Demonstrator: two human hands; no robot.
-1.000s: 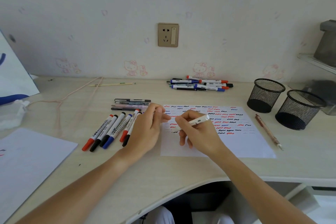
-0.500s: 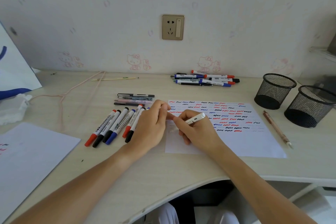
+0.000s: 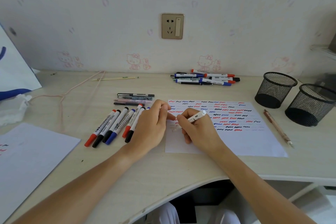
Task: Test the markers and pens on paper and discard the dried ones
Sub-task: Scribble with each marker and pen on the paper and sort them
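Observation:
A white sheet of paper point(image 3: 254, 143) covered with red, blue and black squiggles lies on the desk. My right hand point(image 3: 197, 129) grips a white pen point(image 3: 197, 116) with its tip down on the paper's left part. My left hand point(image 3: 151, 125) rests at the paper's left edge, fingers curled, fingertips touching the sheet beside the pen tip. A row of whiteboard markers point(image 3: 112, 127) with red, black and blue caps lies left of my left hand. Several thinner pens point(image 3: 134, 98) lie behind them. Another pile of markers point(image 3: 205, 78) sits near the wall.
Two black mesh pen cups point(image 3: 275, 90) point(image 3: 312, 104) stand at the right. A brown pen point(image 3: 277, 127) lies right of the paper. A second sheet point(image 3: 27, 156) lies at the front left, a white bag point(image 3: 14, 71) and crumpled tissue point(image 3: 12, 109) at the far left.
The view has shifted slightly. My right hand with the white pen has stayed on the paper's left part, moving a little; my left hand has kept its place.

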